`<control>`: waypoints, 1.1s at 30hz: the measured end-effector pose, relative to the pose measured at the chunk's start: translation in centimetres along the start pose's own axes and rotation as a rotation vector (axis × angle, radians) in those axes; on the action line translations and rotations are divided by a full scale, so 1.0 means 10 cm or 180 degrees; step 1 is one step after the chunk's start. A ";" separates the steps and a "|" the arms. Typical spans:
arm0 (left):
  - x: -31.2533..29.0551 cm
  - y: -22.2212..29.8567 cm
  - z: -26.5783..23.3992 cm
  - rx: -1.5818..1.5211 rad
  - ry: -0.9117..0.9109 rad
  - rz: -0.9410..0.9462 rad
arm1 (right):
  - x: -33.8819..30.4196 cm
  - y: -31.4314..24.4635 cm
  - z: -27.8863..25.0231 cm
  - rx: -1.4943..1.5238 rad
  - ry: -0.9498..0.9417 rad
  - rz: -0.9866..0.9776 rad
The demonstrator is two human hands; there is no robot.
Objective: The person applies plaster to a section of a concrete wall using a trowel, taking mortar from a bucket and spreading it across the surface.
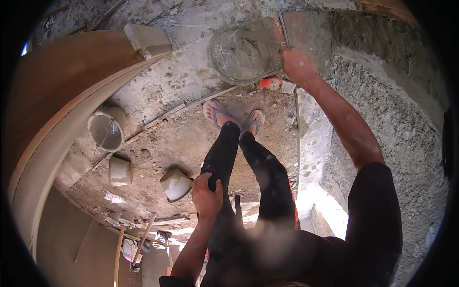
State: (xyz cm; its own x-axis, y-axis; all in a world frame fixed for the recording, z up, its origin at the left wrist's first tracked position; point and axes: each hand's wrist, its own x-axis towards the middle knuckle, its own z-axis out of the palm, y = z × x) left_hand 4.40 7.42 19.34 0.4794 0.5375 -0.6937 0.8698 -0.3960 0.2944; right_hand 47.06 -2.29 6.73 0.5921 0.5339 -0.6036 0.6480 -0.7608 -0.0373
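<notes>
My right hand (pixel 299 66) reaches far forward and is closed on a trowel (pixel 284 29), whose thin metal blade shows nearly edge-on. The blade is against or close to the smooth reddish-grey strip of wall; whether it touches cannot be told. Just left of this hand sits a wide round basin (pixel 221 57) with wet grey mortar (pixel 243 53) in it. My left hand (pixel 206 196) lies on my left knee, fingers apart and holding nothing.
An upright bucket with grey contents (pixel 106 131) stands at left. Two more buckets (pixel 119 171) (pixel 175 184) lie nearby. Rough plastered wall (pixel 382 119) rises on the right, and a curved brown wall (pixel 71 71) on the left. A ledge edge (pixel 191 103) crosses before my sandalled feet.
</notes>
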 end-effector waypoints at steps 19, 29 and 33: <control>0.10 0.14 -0.03 0.0203 0.0018 0.0177 | 0.15 0.28 0.49 0.0438 -0.0003 0.0118; 0.17 0.25 0.02 0.0505 0.0077 0.0384 | 0.29 0.26 1.35 0.2713 -0.1146 0.0110; 0.16 0.34 0.06 0.0687 0.0032 0.0492 | 0.36 0.18 1.68 0.2161 -0.0489 -0.0033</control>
State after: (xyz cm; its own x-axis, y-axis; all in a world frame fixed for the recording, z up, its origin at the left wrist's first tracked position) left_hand 8.05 6.46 18.85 0.6067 0.4652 -0.6446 0.7417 -0.6230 0.2484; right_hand 42.26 -7.91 -8.85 0.4805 0.5222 -0.7046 0.1806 -0.8451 -0.5031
